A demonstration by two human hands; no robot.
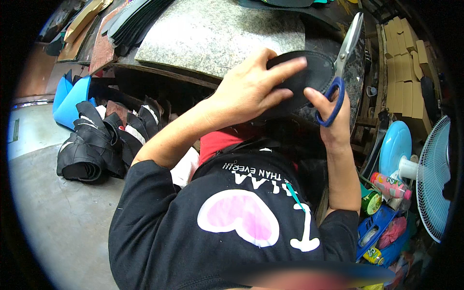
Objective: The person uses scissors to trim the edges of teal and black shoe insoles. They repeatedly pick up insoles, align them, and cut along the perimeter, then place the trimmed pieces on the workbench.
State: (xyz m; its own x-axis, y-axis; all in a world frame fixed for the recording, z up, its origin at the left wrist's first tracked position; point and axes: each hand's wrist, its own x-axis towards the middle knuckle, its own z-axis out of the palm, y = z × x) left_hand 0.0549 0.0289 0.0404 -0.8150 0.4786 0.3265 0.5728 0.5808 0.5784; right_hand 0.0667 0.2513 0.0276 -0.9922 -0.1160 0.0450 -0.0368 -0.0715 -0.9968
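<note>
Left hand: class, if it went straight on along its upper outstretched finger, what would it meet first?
Past the black piece at its fingertips, the left hand would likely meet the scissors first, though depth is unclear.

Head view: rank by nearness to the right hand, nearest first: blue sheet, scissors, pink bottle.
1. Scissors: in the right hand itself.
2. Pink bottle: off to that hand's right.
3. Blue sheet: across at the picture's left.

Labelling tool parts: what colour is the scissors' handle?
Dark blue; the scissors' handle shows best in the head view.
</note>
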